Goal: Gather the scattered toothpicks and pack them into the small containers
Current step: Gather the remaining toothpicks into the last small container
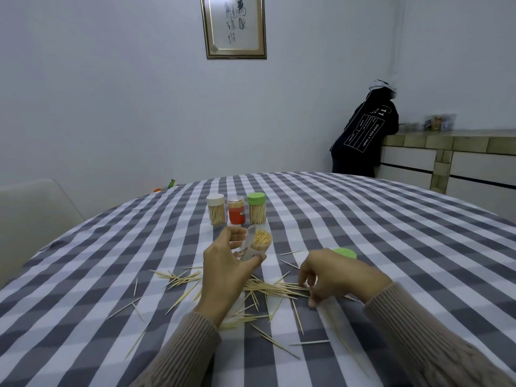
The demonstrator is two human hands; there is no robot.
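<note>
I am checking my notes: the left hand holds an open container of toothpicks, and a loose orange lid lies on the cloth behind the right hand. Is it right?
Not quite. The head view shows the loose lid is green, not orange. The left hand does hold the open container of toothpicks, and the lid lies behind the right hand.

Tablecloth – matt woven cloth, grey-and-white check. Toothpicks – pale bare wood. Jar – clear glossy plastic. Lid – smooth green plastic. Sleeves – ribbed knit, matt. Picture frame looks like glossy metal.
</note>
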